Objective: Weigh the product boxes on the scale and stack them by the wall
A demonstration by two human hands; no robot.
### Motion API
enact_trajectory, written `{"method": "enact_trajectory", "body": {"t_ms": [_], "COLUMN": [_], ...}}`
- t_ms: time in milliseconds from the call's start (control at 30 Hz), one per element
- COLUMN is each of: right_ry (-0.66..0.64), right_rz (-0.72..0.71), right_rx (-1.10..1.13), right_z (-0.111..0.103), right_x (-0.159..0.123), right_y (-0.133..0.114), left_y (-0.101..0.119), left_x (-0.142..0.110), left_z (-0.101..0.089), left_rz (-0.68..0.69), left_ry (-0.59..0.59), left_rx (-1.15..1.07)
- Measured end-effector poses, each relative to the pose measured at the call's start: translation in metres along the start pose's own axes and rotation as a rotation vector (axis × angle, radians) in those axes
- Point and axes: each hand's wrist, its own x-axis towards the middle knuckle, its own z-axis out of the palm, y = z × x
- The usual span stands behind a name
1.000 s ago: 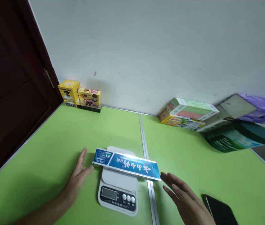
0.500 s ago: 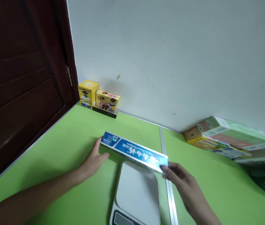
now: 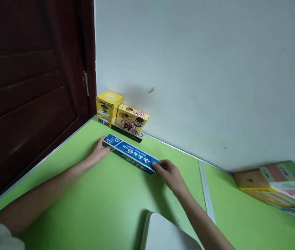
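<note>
A long blue toothpaste box (image 3: 130, 154) with white lettering is held between both hands, tilted down to the right. My left hand (image 3: 99, 151) grips its left end, thumb on the near side. At the right end, my right hand (image 3: 169, 175) is closed on the box with the thumb on top. Just behind it, against the wall, are a yellow cube-shaped box (image 3: 108, 107), a smaller yellow box (image 3: 133, 117) and a flat dark box (image 3: 128, 133) beneath that one. Below the hands, a white kitchen scale (image 3: 166, 234) is partly cut off by the frame.
The green table (image 3: 95, 205) meets a pale wall (image 3: 202, 69). A dark red door (image 3: 30, 80) stands at the left. Several stacked cartons (image 3: 280, 184) lie along the wall at the right. A metal strip (image 3: 206, 191) crosses the tabletop.
Both hands have carried the toothpaste box from above the scale towards the yellow boxes at the back left. The left hand's grip has closed round its end. The view has shifted too.
</note>
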Motion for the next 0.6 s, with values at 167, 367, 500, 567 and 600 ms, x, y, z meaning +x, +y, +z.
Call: {"method": "enact_trajectory", "body": {"t_ms": [167, 367, 500, 567, 600], "right_ry": [0.1, 0.087, 0.01, 0.036, 0.064], "right_rz": [-0.19, -0.28, -0.276, -0.315, -0.345], "right_rx": [-0.205, -0.352, -0.338, -0.329, -0.327], "right_z": [0.004, 0.043, 0.043, 0.033, 0.026], "right_x": [0.045, 0.101, 0.099, 0.086, 0.076], "right_y": [-0.027, -0.05, -0.049, -0.046, -0.043], "left_y": [-0.001, 0.006, 0.0, -0.003, -0.005], "left_x": [-0.022, -0.063, -0.065, -0.061, -0.059], "left_z": [-0.007, 0.002, 0.007, 0.006, 0.006], "left_rz": [0.482, 0.649, 0.299, 0.063, -0.024], "left_ry": [0.037, -0.258, -0.295, -0.293, -0.266], "left_rx": [0.349, 0.51, 0.196, -0.04, -0.143]}}
